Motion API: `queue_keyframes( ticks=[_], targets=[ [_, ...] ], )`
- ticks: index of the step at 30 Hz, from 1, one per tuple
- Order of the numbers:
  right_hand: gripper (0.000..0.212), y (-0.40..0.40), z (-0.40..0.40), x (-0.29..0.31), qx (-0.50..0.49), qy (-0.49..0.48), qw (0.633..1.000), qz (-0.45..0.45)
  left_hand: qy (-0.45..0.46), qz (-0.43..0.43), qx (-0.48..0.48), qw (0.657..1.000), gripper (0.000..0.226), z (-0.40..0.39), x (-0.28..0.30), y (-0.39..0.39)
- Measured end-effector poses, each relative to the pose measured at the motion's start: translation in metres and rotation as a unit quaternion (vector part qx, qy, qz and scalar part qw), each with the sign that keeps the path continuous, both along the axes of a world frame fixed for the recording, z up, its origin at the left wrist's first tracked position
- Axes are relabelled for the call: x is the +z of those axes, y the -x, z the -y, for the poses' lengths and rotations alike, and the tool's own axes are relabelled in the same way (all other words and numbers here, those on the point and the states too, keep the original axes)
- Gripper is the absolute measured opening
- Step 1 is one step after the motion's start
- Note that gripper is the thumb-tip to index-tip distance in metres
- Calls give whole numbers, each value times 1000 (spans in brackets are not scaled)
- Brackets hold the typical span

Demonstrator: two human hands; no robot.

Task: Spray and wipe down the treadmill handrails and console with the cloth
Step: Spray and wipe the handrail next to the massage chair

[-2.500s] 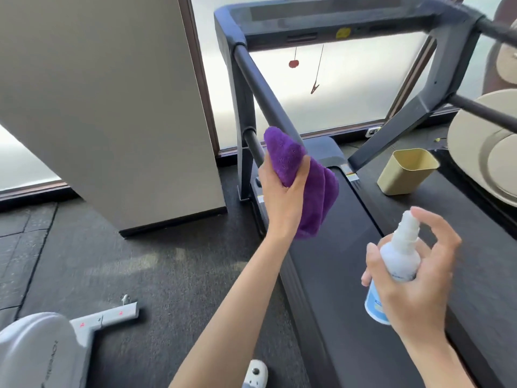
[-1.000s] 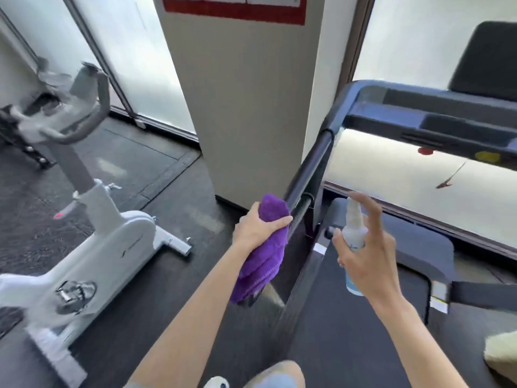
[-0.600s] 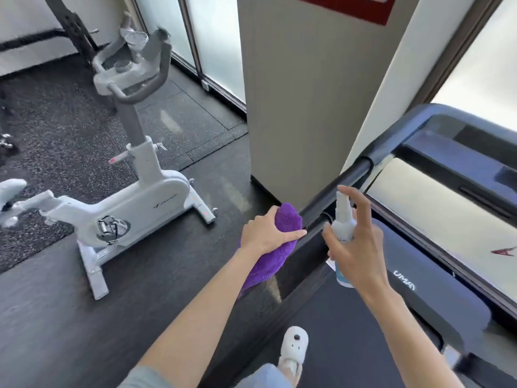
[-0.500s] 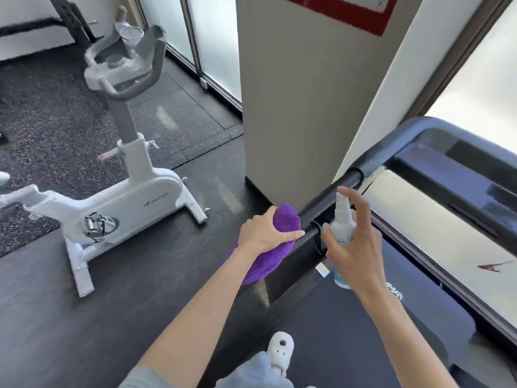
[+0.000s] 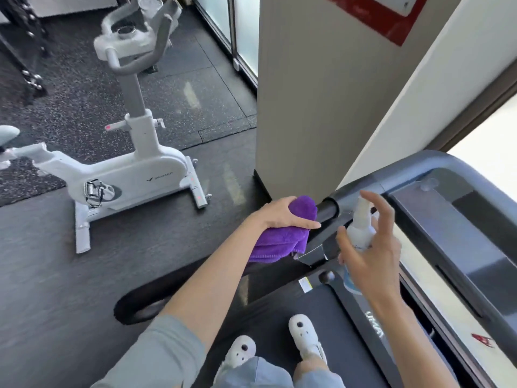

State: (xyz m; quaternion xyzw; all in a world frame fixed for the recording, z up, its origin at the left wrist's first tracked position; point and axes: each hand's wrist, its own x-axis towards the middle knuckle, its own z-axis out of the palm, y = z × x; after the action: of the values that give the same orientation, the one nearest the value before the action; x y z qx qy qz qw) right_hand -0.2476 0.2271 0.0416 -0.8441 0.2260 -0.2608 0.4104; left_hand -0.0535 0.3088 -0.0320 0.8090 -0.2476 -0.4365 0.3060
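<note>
Item: left handrail (image 5: pixel 327 212) of the treadmill, black tube, work in hand.

- My left hand (image 5: pixel 282 215): fingers curled over the purple microfibre cloth (image 5: pixel 279 242), pressing it down on the handrail, just short of where the rail meets its grey bracket. Loose folds of cloth hang below the rail.
- My right hand (image 5: pixel 369 256): wrapped round the lower body of a white spray bottle (image 5: pixel 361 231), index finger raised above the nozzle, not visibly pressing. The bottle stands upright, just beside the handrail on the console side, nozzle facing the rail.
- Console (image 5: pixel 461 219): dark panel past the handrail. Neither cloth nor spray is on it.
- Treadmill belt (image 5: pixel 316 309): below the handrail; my two white clogs (image 5: pixel 303 336) stand on it.
- White exercise bike (image 5: pixel 123 175): on the floor well away from the handrail, on its far side from the console. Not part of the job.

Status, as I judge it: early. One stretch of the left handrail is under the cloth; whether it is wet yet I cannot tell. Outstanding: the rest of this rail, the opposite rail (out of view), the console.
</note>
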Motion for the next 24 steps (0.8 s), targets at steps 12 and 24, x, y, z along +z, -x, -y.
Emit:
queue_keyframes(
  ticks=[12, 24],
  targets=[
    [68, -4, 62, 15, 48, 1, 999, 8, -49, 125, -45, 990, 82, 20, 8, 10],
    [73, -32, -35, -1, 98, -10, 995, 23, -44, 127, -17, 991, 67, -116, 2, 12]
  ],
)
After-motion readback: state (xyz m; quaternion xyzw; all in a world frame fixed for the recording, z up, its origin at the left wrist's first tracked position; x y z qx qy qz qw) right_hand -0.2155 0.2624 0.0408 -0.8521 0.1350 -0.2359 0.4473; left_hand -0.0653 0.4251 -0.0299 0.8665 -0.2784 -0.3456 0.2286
